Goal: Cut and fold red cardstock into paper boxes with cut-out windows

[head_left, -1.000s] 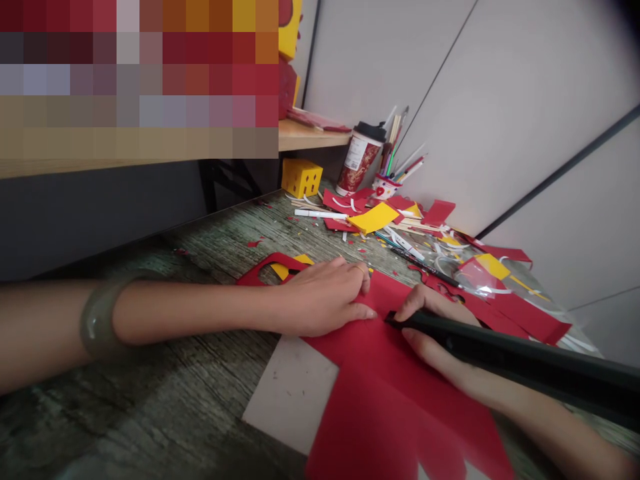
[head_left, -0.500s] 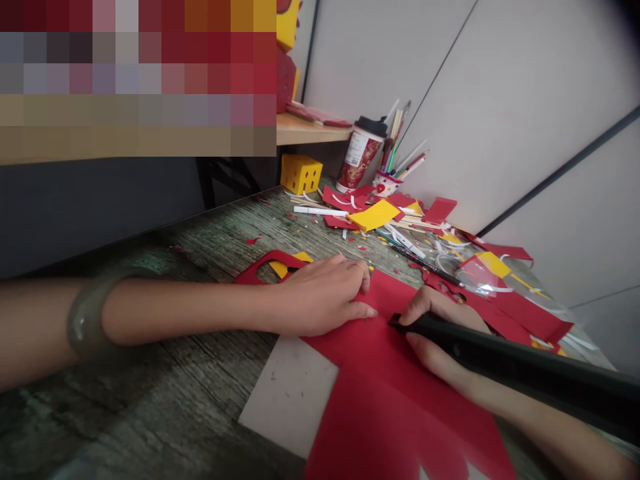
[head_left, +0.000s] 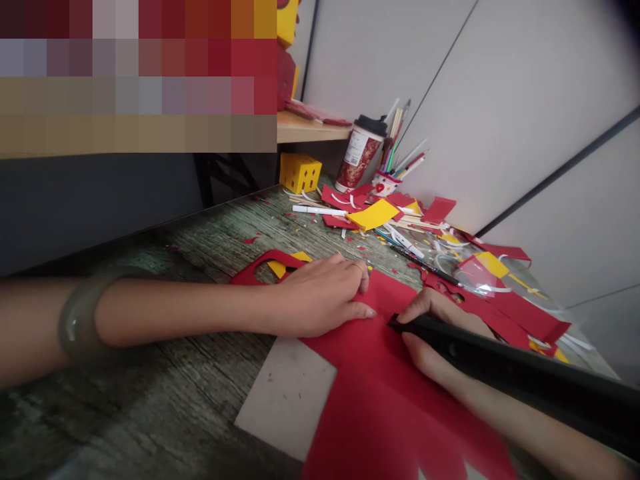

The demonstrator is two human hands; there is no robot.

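Observation:
My left hand [head_left: 323,297] lies flat, fingers stretched, pressing down a large red paper sheet [head_left: 390,400] on the wood-grain table. A grey-green bangle [head_left: 75,320] sits on that wrist. My right hand [head_left: 435,333] is wrapped round a long black tool [head_left: 500,363], whose tip touches the red sheet just right of my left fingertips. Under the sheet lies a grey-white board [head_left: 287,397].
Behind my left hand lies a red cut-out frame with yellow paper [head_left: 273,265]. Farther back are red and yellow scraps [head_left: 373,215], a white pen [head_left: 320,211], a yellow cube [head_left: 300,173], a lidded cup [head_left: 361,155] and a pen pot [head_left: 387,181]. Grey wall panels stand on the right.
Hardly anything differs; the view has drifted slightly, and both hands stay on the red sheet with the black tool's tip at the same spot.

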